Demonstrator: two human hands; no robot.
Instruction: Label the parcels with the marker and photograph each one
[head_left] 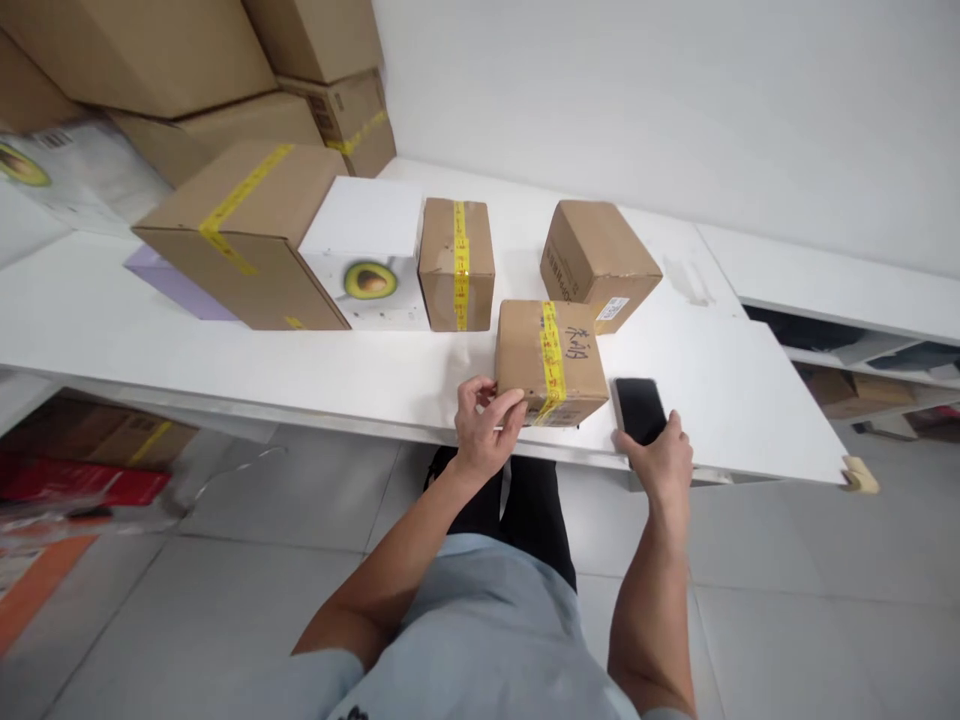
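A small brown carton [517,340] with yellow tape and black handwriting sits near the table's front edge. My left hand [487,425] touches its lower left corner, thumb and fingers bent and a little apart, not wrapped round it. To the right of this carton a black phone [640,408] lies flat on the white table. My right hand [661,458] is at the phone's near end, with the thumb at its left side and the fingers at its right side.
Behind stand a taped narrow carton [442,240], another brown carton [600,240], a white avocado box [367,215] and a large taped carton [285,200]. More cartons [300,35] are stacked at the back left. A corner guard [860,475] sits at the table's right corner.
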